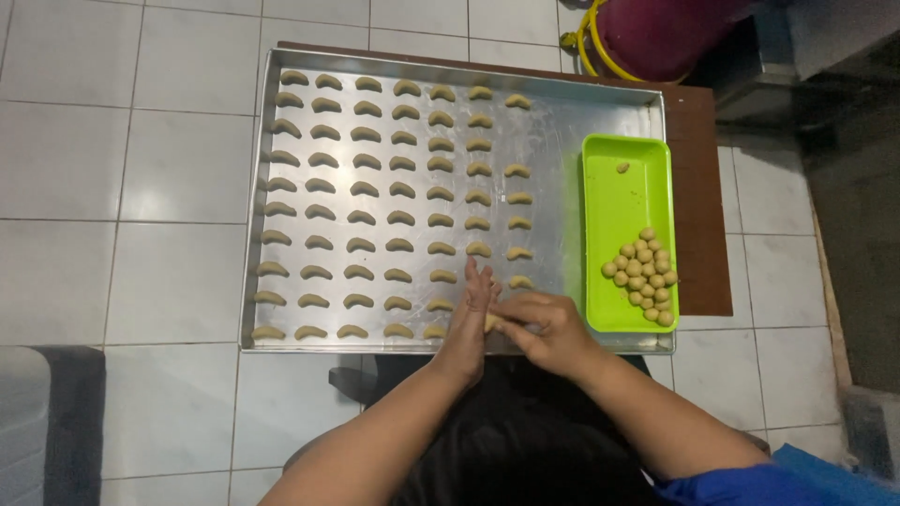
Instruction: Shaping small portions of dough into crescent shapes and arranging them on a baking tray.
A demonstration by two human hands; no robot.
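Both hands met over the near edge of the tray, a wide metal sheet on a brown table. The left hand stood on edge, fingers straight and together, palm turned toward the right. The right hand lay curled against it, fingers bent inward. A bit of dough seemed to sit between the two, pressed from both sides, though most of it was hidden and its shape could not be told.

Across the tray lay rows of pale crescents, each apart from its neighbours, filling the left and middle; the right strip of metal was bare. Just beside that strip stood a green dish, touching the tray's right rim. In its near end sat a heap of small dough balls, with a single crumb well apart near the far end.
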